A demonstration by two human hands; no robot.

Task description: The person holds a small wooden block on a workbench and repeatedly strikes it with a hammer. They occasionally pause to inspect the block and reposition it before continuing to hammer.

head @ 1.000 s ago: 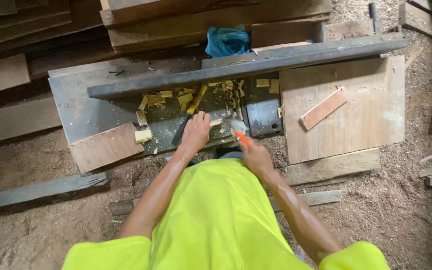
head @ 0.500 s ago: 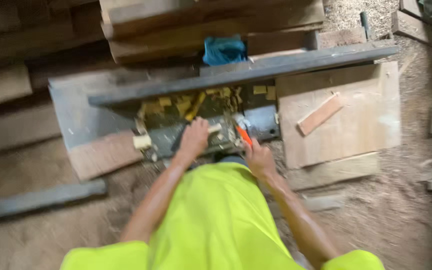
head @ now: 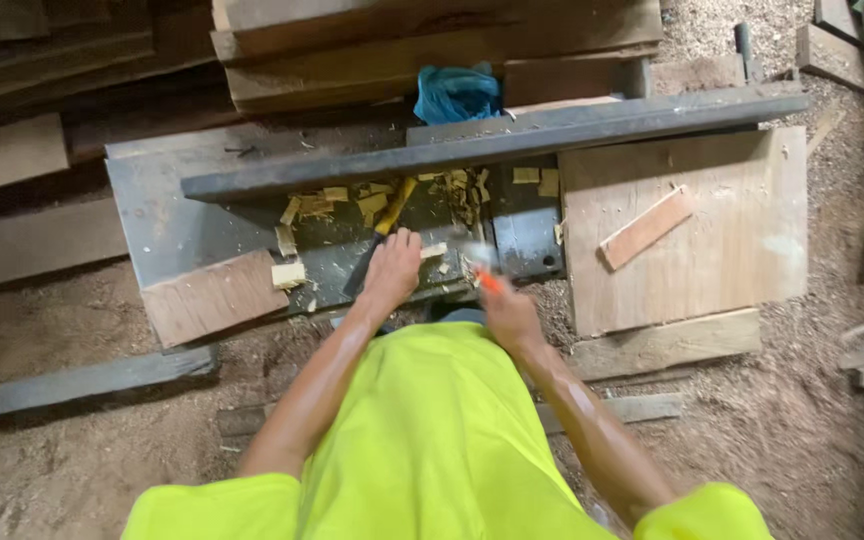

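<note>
Both arms reach forward: I see my left hand (head: 392,268) pressed flat, fingers spread, on the metal bench (head: 202,215) near its front edge. Right hand (head: 509,312) grips a blurred orange-handled tool (head: 480,266) just beside the left hand, over scattered wood chips (head: 352,205).

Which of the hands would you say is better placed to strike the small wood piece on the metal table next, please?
Right. The right hand grips the orange-handled hammer, its blurred head close to the small wood piece. The left hand lies flat on the metal table beside that piece, probably steadying it.
</note>
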